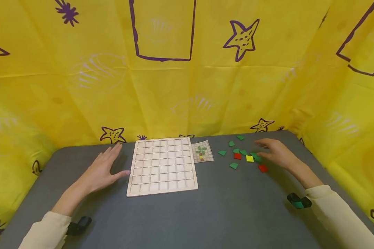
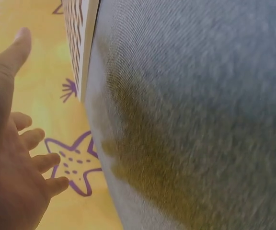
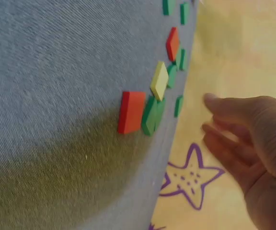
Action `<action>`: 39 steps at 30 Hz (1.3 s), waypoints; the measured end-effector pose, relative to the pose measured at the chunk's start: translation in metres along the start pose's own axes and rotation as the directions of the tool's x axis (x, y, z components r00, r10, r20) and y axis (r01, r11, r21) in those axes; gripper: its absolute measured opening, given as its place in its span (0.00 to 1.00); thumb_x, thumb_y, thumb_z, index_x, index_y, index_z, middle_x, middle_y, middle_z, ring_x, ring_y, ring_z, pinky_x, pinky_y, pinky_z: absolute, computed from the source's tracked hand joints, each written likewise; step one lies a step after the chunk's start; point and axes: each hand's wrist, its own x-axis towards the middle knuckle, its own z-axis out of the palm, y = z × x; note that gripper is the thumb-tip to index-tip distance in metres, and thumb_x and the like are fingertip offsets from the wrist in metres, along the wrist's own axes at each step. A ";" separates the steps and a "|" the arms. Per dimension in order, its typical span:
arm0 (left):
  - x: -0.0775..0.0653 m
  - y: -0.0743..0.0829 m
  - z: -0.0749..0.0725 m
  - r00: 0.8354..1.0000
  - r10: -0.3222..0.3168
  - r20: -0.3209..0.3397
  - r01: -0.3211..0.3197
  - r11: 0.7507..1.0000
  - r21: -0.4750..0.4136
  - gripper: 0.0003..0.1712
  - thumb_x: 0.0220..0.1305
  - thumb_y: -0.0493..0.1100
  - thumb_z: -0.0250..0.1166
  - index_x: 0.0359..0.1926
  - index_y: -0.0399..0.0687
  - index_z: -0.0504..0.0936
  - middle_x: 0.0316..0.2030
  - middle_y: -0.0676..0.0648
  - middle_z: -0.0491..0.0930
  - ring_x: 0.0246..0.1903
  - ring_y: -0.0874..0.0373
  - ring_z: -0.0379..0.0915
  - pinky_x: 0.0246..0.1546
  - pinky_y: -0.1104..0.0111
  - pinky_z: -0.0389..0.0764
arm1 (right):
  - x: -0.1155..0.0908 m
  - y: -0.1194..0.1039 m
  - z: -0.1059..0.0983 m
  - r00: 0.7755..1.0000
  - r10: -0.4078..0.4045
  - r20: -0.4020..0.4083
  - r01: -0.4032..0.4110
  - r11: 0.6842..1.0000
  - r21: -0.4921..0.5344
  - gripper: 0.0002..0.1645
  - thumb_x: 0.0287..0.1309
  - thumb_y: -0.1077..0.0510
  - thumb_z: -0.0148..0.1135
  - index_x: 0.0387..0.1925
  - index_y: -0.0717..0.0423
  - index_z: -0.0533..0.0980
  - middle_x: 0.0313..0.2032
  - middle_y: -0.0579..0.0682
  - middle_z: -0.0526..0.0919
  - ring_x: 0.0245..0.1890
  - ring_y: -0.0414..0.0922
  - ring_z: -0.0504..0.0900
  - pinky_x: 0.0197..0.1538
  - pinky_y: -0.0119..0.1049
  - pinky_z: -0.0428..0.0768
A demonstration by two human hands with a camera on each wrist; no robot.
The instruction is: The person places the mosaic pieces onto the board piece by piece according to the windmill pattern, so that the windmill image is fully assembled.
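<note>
A pale wooden grid board [image 1: 163,167] lies flat on the grey table, its squares bare. Beside its left edge my left hand [image 1: 103,169] is held with fingers stretched and thumb spread towards the board; nothing is in it. A small pattern card [image 1: 202,152] with a green, red and yellow design adjoins the board's right side. Further right lie several green rounded pieces [image 1: 233,166], red squares [image 1: 263,168] and a yellow square [image 1: 249,158]. My right hand [image 1: 278,153] hovers at their right side, fingers loosely bent; in the right wrist view it shows apart from the pieces, holding nothing.
A yellow cloth [image 1: 156,97] with purple starfish drawings hangs behind and at both sides of the grey table [image 1: 174,221]. Dark wrist cameras show under both forearms, the left one [image 1: 79,225] and the right one [image 1: 299,200].
</note>
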 end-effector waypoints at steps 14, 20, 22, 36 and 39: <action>0.000 0.013 0.015 0.998 0.044 0.038 -0.043 0.999 -0.016 0.60 0.57 0.67 0.67 0.75 0.34 0.51 0.74 0.34 0.52 0.71 0.30 0.46 0.67 0.38 0.45 | 0.010 -0.030 0.030 0.988 -0.153 -0.026 0.154 0.987 0.042 0.15 0.49 0.71 0.72 0.41 0.67 0.83 0.37 0.57 0.86 0.35 0.52 0.84 0.39 0.47 0.83; -0.003 0.023 0.017 0.995 0.025 0.099 -0.021 0.999 -0.042 0.63 0.55 0.70 0.66 0.76 0.36 0.48 0.74 0.34 0.50 0.71 0.30 0.44 0.65 0.35 0.45 | 0.012 -0.034 0.043 0.991 -0.132 0.025 0.130 0.989 0.077 0.15 0.49 0.69 0.73 0.42 0.65 0.83 0.38 0.54 0.87 0.36 0.49 0.85 0.40 0.45 0.83; -0.004 0.025 0.019 0.993 0.016 0.118 -0.010 0.999 -0.048 0.64 0.55 0.71 0.65 0.76 0.36 0.47 0.74 0.33 0.50 0.71 0.29 0.44 0.64 0.34 0.45 | 0.012 -0.036 0.046 0.994 -0.101 0.045 0.097 0.992 0.082 0.15 0.50 0.67 0.72 0.42 0.64 0.83 0.39 0.54 0.87 0.37 0.48 0.85 0.41 0.44 0.83; -0.009 0.027 0.027 0.986 0.026 0.164 -0.018 0.998 -0.054 0.63 0.55 0.74 0.62 0.76 0.38 0.50 0.75 0.36 0.48 0.72 0.31 0.42 0.64 0.33 0.41 | 0.012 -0.048 0.061 0.998 -0.036 0.054 0.036 0.999 -0.004 0.14 0.47 0.62 0.76 0.39 0.60 0.85 0.36 0.50 0.87 0.37 0.49 0.83 0.44 0.48 0.81; -0.009 0.027 0.030 0.985 0.024 0.172 -0.015 0.999 -0.052 0.63 0.54 0.74 0.62 0.76 0.38 0.50 0.75 0.36 0.48 0.72 0.31 0.42 0.64 0.33 0.40 | 0.013 -0.049 0.060 0.998 -0.040 0.049 0.040 0.999 0.001 0.14 0.46 0.64 0.76 0.39 0.60 0.85 0.36 0.49 0.87 0.37 0.48 0.83 0.43 0.47 0.81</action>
